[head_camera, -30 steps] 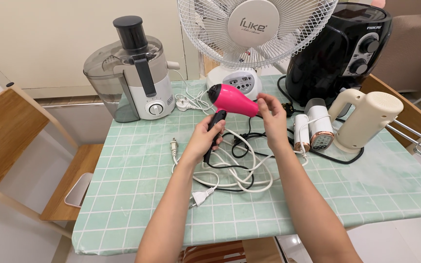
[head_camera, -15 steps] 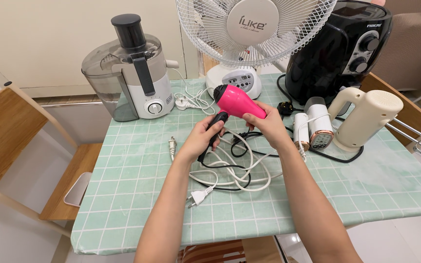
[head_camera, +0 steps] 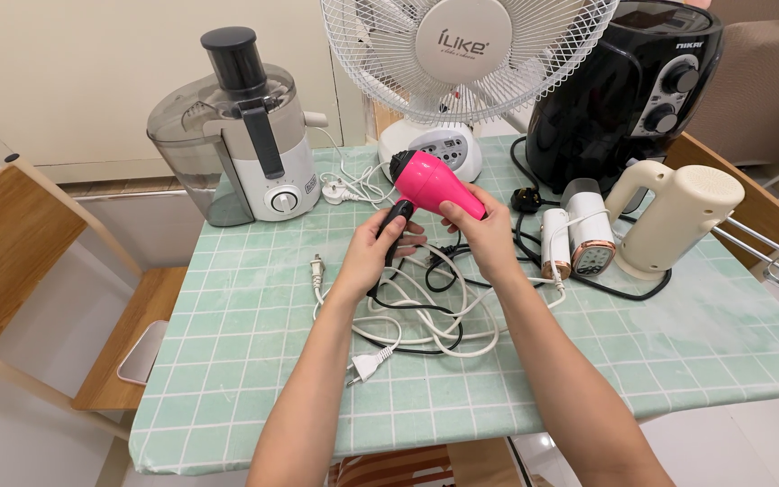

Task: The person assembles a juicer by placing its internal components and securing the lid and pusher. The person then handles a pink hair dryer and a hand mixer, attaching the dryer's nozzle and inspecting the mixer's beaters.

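A small pink hair dryer (head_camera: 433, 183) with a black handle is held above the table, its nozzle pointing up and left. My left hand (head_camera: 380, 251) grips the black handle from below. My right hand (head_camera: 480, 230) holds the rear of the pink body. Under both hands a tangle of white and black cords (head_camera: 426, 311) lies on the green checked tablecloth (head_camera: 245, 361), with a white two-pin plug (head_camera: 367, 366) at the near end.
A juicer (head_camera: 241, 135) stands back left, a white desk fan (head_camera: 462, 63) back centre, a black air fryer (head_camera: 628, 90) back right. A cream hand mixer (head_camera: 678, 216) and a small white device (head_camera: 583, 236) lie right. A wooden chair (head_camera: 38, 271) stands left.
Both hands and the hair dryer have stayed over the cord tangle; the dryer has tilted slightly and my right hand has shifted along its body.
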